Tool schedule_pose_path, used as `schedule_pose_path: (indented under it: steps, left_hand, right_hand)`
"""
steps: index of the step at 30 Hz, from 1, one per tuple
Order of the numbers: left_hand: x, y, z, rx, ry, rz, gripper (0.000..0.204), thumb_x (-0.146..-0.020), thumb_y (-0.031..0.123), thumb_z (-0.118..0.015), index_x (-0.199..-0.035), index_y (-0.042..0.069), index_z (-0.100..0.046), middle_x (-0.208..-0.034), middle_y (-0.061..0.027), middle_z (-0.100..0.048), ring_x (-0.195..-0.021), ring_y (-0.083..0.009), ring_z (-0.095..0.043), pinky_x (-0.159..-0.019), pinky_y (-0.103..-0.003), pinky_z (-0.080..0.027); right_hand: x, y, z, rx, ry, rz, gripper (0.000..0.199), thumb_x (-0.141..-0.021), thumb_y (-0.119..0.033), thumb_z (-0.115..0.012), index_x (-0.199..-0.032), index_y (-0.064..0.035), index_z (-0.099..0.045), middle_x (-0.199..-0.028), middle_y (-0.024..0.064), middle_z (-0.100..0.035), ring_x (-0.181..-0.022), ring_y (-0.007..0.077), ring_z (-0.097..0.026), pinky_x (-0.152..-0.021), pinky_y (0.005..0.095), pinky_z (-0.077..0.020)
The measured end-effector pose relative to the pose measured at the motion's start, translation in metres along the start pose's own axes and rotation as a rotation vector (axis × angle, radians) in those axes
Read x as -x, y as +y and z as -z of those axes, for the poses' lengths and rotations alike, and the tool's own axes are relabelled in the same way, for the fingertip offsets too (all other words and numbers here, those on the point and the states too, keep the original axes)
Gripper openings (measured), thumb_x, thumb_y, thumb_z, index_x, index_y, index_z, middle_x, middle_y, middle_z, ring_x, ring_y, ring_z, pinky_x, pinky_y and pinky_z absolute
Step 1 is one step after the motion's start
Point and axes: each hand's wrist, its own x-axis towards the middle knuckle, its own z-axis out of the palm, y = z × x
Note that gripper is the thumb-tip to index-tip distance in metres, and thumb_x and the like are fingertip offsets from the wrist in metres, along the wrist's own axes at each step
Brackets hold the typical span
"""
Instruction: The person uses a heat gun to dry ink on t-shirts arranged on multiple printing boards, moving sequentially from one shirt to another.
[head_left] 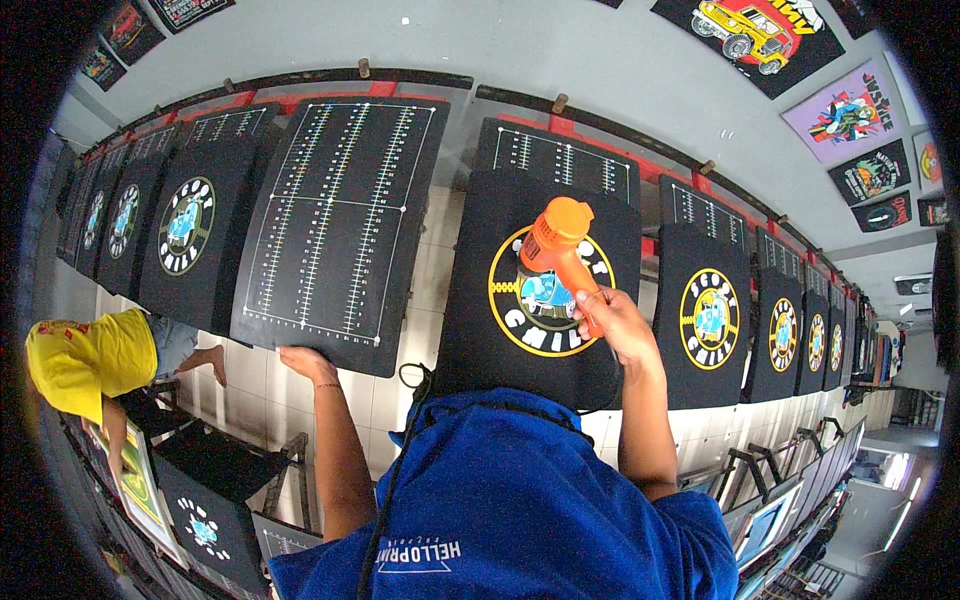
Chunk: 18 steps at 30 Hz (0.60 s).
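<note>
My right hand point(614, 324) is wrapped round the handle of an orange hair dryer point(560, 248). The dryer is above a black T-shirt point(500, 375) stretched on a board, over its round yellow, white and blue print point(540, 338). My left hand point(308, 366) holds the near edge of a bare black printing board point(335, 260) marked with white ruled lines. Part of the left fingers is hidden at the board's edge. A dark cord point(386, 490) runs over my blue shirt.
More shirt-covered boards with the same round print stand left point(185, 225) and right point(708, 318), along a red and black rail point(560, 118). At the left, a person in a yellow shirt point(95, 350) bends over a framed screen point(140, 490). Printed shirts point(845, 110) hang upper right.
</note>
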Motion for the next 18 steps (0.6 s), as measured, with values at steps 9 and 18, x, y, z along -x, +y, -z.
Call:
schedule_pose_path:
  steps: [9, 18]
  left_hand:
    - [0.0, 0.0, 0.001, -0.064, 0.019, 0.001, 0.063, -0.102, 0.043, -0.019, -0.129, -0.011, -0.038, -0.129, -0.0266, -0.047, -0.115, -0.0358, -0.052, -0.102, -0.044, -0.043]
    - [-0.007, -0.006, 0.005, -0.094, 0.033, -0.01, 0.063, -0.102, 0.044, -0.02, -0.129, -0.01, -0.038, -0.13, -0.0267, -0.047, -0.112, -0.0352, -0.053, -0.1, -0.043, -0.044]
  right_hand:
    - [0.003, 0.003, -0.006, 0.014, -0.043, 0.002, 0.03, -0.092, -0.03, -0.061, -0.099, -0.0013, -0.059, -0.076, 0.0016, -0.058, -0.059, 0.0086, -0.054, -0.056, 0.0221, -0.0447]
    - [0.013, -0.004, -0.009, 0.008, -0.042, 0.001, 0.032, -0.091, -0.031, -0.063, -0.098, -0.0002, -0.06, -0.076, 0.0019, -0.059, -0.059, 0.0082, -0.056, -0.056, 0.0222, -0.0472]
